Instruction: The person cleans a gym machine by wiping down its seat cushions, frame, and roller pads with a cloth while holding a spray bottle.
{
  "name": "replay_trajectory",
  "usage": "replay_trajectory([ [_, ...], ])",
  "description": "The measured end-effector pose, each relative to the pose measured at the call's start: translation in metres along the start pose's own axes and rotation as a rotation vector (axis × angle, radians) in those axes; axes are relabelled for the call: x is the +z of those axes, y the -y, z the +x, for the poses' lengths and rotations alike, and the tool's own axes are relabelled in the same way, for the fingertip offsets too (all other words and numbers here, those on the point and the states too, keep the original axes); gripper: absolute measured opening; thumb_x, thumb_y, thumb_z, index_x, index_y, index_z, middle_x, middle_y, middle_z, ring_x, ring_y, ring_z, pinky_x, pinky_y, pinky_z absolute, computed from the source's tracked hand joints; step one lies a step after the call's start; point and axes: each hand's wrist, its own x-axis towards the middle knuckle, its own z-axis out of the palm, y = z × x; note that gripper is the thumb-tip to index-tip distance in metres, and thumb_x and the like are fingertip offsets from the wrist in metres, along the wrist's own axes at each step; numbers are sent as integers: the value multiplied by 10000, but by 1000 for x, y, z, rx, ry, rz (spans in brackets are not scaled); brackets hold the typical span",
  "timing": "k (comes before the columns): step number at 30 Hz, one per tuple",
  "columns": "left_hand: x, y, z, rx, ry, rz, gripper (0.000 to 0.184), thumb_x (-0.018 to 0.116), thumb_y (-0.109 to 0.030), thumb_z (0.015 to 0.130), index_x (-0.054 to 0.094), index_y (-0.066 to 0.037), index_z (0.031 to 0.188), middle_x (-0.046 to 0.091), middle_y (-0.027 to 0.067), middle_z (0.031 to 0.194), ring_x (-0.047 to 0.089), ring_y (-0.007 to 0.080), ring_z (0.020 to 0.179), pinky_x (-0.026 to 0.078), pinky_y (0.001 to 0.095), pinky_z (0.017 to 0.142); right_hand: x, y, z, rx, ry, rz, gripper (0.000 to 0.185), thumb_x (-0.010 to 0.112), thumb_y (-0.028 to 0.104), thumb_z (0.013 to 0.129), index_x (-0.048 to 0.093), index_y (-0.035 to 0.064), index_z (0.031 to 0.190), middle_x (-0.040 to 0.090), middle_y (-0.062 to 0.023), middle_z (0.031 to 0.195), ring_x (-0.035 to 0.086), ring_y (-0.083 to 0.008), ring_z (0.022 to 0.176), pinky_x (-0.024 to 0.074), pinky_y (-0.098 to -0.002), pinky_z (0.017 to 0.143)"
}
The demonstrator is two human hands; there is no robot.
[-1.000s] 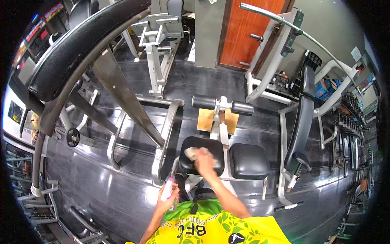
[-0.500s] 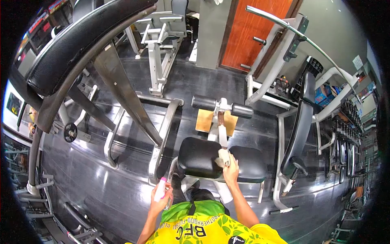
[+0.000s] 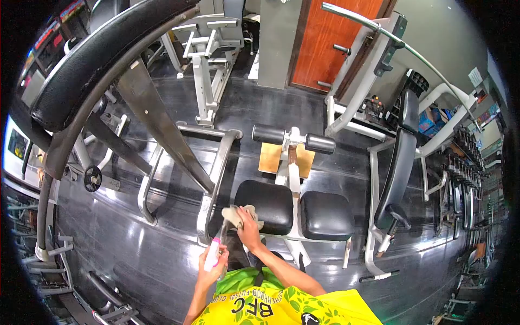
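Nearest, the left hand (image 3: 205, 276) has its fingers wrapped round a white-and-pink bottle (image 3: 212, 257). At its 1 o'clock, the right hand (image 3: 249, 235) has its fingers on a pale cloth (image 3: 233, 216), at the left seat's (image 3: 265, 207) 8 o'clock edge. The step in hand appears to be working the cloth there; moving it over the seat would call for light, even pressure, with the bottle kept clear. The right seat (image 3: 326, 215) sits at 3 o'clock; beyond, rollers (image 3: 320, 143) at 1 o'clock, then a door (image 3: 333, 38).
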Motion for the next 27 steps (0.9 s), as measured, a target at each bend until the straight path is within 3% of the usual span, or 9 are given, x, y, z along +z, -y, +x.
replay_trajectory([
  [1,2,-3,1,7,15,-72,186,602,17,844,564,12,1026,610,41,735,570,79,565,465,231,517,1,-1,6,3,-4,1,374,527,-22,793,533,9,1166,566,-165,1204,498,-318,1188,369,-380,1028],
  [3,3,-5,2,19,31,-139,189,605,16,841,564,17,1025,612,45,743,573,79,574,468,230,524,1,-1,31,323,-119,561,295,534,32,863,530,-7,1156,602,-128,1124,548,-226,1098,402,-308,956],
  [4,3,-3,3,27,35,-164,194,609,15,837,563,22,1025,615,49,751,573,81,576,471,230,530,-7,-3,39,399,-155,648,268,531,84,906,526,-14,1155,608,-94,1092,542,-157,1040,404,-283,913],
  [6,3,-2,2,37,35,-187,198,613,14,834,562,27,1025,617,54,760,574,84,578,473,229,535,-23,-10,55,395,-316,545,281,560,113,910,526,1,1165,606,-91,1115,547,-159,1043,413,-279,906],
  [9,2,-2,-3,54,28,-86,207,616,14,829,562,26,1029,622,59,776,579,86,586,477,226,542,-65,-10,75,377,-311,132,364,584,66,861,514,53,1218,604,-210,1124,572,-336,1086,442,-344,912],
  [11,-1,-2,-8,66,39,-104,203,613,20,828,568,23,1026,625,57,778,580,82,588,476,225,539,-67,-45,79,10,-225,-212,392,583,22,809,527,45,1196,588,-232,1135,532,-389,1106,419,-410,951],
  [13,-3,-5,-15,42,21,-93,201,614,19,828,575,20,1025,629,56,785,578,78,589,471,221,535,-41,-89,76,112,142,-341,390,607,51,731,556,27,1116,558,-228,1182,526,-351,1129,374,-490,972],
  [22,-1,-7,-23,65,-26,-88,200,616,-3,831,574,25,1025,634,51,780,583,82,597,463,222,541,18,-7,10,-493,423,-428,252,514,147,783,602,113,1017,650,-63,965,545,-214,1102,293,-420,1058],
  [27,-1,-6,-20,64,7,-73,188,623,-9,827,588,4,1011,632,41,757,569,69,576,447,216,513,-39,-38,-10,-847,510,-525,316,529,191,772,590,145,1079,597,-19,1155,505,-184,1168,284,-396,1085],
])
